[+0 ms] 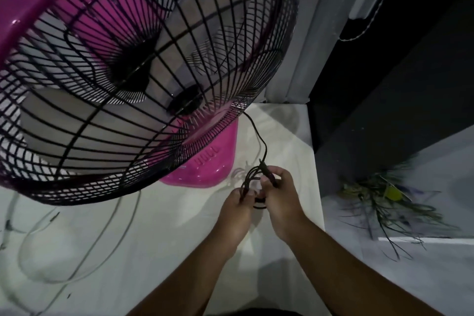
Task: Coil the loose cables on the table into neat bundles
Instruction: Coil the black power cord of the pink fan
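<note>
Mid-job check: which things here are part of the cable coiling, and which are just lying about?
Part of the job:
- black cable, partly looped, held between both hands
- left hand and right hand, both gripping the loops
- white cable, loose on the table

Just lying about:
- pink fan, though the black cable runs up toward it
- leafy branches off the table, on the right

Head-worn wide-angle view, looking down, close over table (179, 251), somewhat blurred

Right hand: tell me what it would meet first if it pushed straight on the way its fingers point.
The right hand points up-left across the black cable loops, so probably the fan's pink base on the table; depth is unclear.
</note>
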Action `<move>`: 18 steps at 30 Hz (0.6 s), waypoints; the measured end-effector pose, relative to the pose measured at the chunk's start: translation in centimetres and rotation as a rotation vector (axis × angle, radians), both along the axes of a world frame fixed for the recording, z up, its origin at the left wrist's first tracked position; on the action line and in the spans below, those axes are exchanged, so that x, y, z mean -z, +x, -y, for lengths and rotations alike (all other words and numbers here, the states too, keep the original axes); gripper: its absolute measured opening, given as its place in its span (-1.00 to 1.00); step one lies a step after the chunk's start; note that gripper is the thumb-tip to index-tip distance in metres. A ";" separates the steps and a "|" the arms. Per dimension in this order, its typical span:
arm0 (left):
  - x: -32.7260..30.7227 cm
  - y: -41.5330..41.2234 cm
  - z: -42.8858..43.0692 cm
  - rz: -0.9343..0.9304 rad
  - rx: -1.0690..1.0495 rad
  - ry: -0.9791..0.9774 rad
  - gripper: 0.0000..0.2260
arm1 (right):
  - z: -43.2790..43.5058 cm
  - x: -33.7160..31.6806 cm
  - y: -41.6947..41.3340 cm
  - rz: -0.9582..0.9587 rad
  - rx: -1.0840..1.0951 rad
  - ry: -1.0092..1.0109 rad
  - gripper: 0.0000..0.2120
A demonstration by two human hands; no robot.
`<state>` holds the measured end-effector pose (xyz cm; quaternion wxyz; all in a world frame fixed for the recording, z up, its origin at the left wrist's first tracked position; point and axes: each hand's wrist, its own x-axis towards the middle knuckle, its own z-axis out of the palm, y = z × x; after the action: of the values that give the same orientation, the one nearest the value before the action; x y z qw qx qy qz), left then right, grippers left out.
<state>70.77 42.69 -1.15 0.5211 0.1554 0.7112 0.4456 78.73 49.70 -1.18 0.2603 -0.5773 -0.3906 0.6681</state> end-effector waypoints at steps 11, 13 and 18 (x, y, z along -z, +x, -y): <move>-0.8 -2.4 -3.5 0.091 0.105 0.005 -0.74 | -1.4 0.4 1.0 -0.002 -0.119 0.089 -0.80; -0.4 -2.3 -3.1 0.024 0.163 0.002 -0.74 | -1.5 0.6 1.1 0.013 -0.102 0.122 -0.77; 0.3 -1.7 -2.4 -0.054 0.184 0.070 -0.76 | -1.6 0.9 1.5 -0.012 -0.057 0.095 -0.73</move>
<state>69.04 45.08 -1.49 0.5346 0.2501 0.6917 0.4161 80.20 51.30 -2.10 0.2707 -0.5491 -0.4366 0.6592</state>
